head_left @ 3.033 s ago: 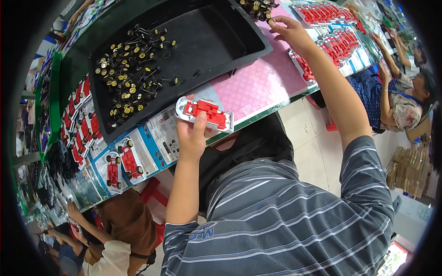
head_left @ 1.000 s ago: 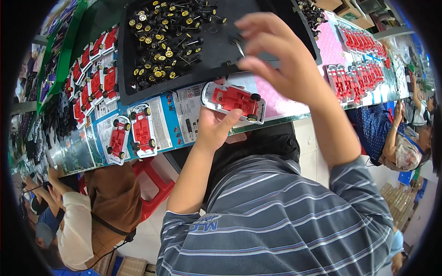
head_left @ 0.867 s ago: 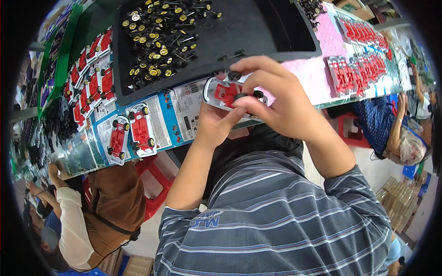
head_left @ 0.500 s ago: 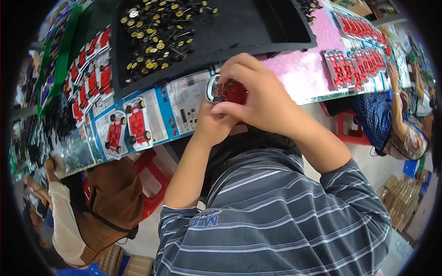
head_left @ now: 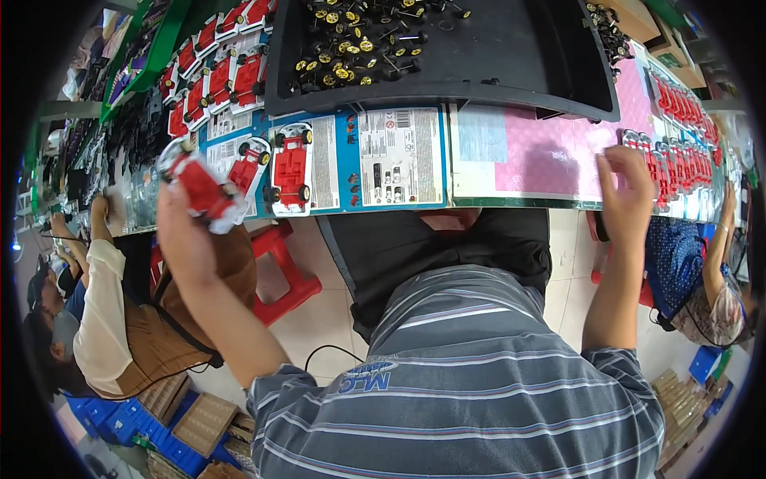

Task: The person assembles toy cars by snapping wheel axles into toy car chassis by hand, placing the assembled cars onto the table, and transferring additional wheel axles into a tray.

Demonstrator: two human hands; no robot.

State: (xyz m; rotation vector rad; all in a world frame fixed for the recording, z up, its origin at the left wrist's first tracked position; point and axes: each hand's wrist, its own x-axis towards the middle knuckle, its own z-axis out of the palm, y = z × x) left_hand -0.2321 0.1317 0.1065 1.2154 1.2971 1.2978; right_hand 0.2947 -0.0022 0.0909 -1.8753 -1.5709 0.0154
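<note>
At the table's left side my left hand (head_left: pixel 183 239) grips a toy car (head_left: pixel 201 188) with a white body and a red underside facing up. Beside it two similar toy cars lie wheels-up on printed sheets; the nearer-to-centre toy car (head_left: pixel 292 164) shows black wheels with yellow hubs. My right hand (head_left: pixel 630 191) is raised at the table's right, fingers bent and apart with nothing visible in them. It is nearest a row of red-and-white toy car bodies (head_left: pixel 678 168). A black tray (head_left: pixel 447 96) holds wheel axles (head_left: pixel 351 56) with yellow hubs.
More wheels-up toy cars (head_left: pixel 219 80) lie at the back left, next to a green-edged bin (head_left: pixel 132 88). Pink sheeting (head_left: pixel 550 164) covers part of the table. Co-workers sit on both sides, one with a cream sleeve (head_left: pixel 108 311). A red stool (head_left: pixel 287 275) stands at left.
My hands were together at the middle around the toy car. Now they are apart: the left has carried the car left, the right has moved toward the row. The view has shifted.
</note>
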